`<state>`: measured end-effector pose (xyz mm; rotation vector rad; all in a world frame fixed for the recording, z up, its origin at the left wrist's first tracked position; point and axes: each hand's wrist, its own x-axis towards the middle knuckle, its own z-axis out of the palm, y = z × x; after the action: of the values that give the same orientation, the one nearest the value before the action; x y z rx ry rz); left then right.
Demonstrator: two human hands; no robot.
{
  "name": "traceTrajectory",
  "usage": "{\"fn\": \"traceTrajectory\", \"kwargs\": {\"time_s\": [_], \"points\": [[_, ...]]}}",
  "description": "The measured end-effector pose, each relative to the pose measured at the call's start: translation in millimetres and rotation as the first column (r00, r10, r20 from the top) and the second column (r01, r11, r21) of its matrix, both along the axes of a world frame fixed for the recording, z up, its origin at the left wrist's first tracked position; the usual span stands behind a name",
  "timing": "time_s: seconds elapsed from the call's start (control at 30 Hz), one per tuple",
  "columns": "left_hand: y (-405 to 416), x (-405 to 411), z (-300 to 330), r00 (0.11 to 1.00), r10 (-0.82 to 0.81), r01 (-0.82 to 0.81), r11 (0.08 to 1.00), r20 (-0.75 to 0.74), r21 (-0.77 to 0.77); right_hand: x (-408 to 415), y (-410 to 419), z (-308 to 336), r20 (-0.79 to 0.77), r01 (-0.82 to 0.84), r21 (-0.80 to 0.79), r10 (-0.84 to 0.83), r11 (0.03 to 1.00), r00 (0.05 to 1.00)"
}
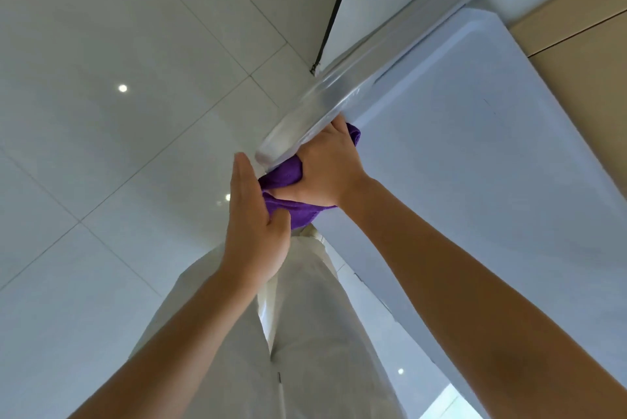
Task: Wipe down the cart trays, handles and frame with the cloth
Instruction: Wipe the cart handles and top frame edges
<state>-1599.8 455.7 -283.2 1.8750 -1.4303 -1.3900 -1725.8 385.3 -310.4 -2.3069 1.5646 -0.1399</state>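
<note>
A purple cloth (288, 177) is bunched around the near end of the cart's silvery handle bar (305, 120). My right hand (325, 167) grips the cloth and the bar end, fingers wrapped under and out of sight. My left hand (254, 215) has straight fingers pointing away; its thumb and palm touch the cloth's lower fold. The cart's pale grey top tray (475, 147) stretches away to the right of the handle.
A glossy white tiled floor (118, 113) with light reflections lies to the left and below. My white trousers (298, 333) fill the lower centre. A white panel with a dark strip (339, 1) and a beige wooden surface (583, 45) stand beyond the cart.
</note>
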Motion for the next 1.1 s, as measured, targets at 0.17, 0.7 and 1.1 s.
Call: {"fn": "traceTrajectory", "kwargs": {"time_s": [0.17,0.7,1.1], "points": [[38.3,-24.5,-9.7,0.990,-0.092,0.116,0.963,0.105,-0.244,-20.7,-12.5,-3.8,0.077,-0.102,-0.149,0.114,0.984,0.990],[25.2,-105.0,-12.6,0.956,-0.074,0.150,0.954,0.283,-0.259,-129.2,-88.5,-23.4,0.134,-0.107,-0.240,0.142,0.965,0.981],[-32.2,-119.2,-50.7,0.702,-0.114,0.393,0.886,0.703,-0.248,-185.4,-130.7,-19.4,-0.024,-0.085,-0.107,0.083,0.991,0.996]]}}
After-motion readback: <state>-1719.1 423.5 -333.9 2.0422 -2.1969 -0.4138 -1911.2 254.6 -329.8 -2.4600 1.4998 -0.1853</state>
